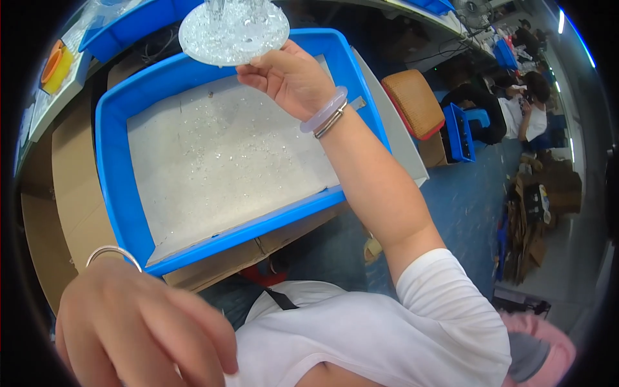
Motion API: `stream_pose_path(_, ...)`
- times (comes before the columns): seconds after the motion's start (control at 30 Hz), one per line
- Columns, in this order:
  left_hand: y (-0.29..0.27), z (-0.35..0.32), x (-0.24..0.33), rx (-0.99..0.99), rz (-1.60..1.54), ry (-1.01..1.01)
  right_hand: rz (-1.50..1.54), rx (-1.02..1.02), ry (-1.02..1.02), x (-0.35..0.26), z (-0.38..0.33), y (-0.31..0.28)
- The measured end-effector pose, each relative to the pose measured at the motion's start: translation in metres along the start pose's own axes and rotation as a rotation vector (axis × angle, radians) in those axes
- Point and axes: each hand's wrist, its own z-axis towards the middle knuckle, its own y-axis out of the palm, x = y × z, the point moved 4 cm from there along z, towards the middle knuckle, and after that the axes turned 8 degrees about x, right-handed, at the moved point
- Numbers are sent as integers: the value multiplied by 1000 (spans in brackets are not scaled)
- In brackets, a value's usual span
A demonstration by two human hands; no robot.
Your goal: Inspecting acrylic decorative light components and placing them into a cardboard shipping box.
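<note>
My right hand (287, 77) pinches the near rim of a round clear disc (233, 31), fingers curled under it, a glassy plate with a pebbled, glittering surface held above the far edge of the blue plastic tray (113, 168). On that wrist sit a pale smooth bangle (324, 109) and a thin metal one. The tray holds a flat grey sheet (219, 168) (speckled with tiny sparkling bits). My left hand (138, 329) hangs loose and half curled, empty, close to the lens, wearing a silver bangle (113, 253).
</note>
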Motion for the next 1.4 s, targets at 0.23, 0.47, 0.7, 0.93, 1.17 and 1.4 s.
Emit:
stream_pose_path(0.23, -109, -43, -7, 1281, 197, 330, 11, -35, 55, 6, -5, 0)
stream_pose_path(0.47, -146, -37, -36, 1419, 104, -79, 48, -172, 121, 8, -6, 10)
stream_pose_path(0.7, -145, -34, -41, 1230, 12, 2, -30, -145, 237, 13, -9, 13)
stream_pose_path(0.93, -143, -32, -43, 1211, 10, 65, -167, -140, 124, 9, -13, 16)
stream_pose_path(1.17, -141, -34, -42, 1307, 223, 24, -337, -175, 29, 9, -12, 19)
stream_pose_path(1.4, -144, -35, -44, 1342, 114, 90, -235, -147, 230, 11, -10, 17)
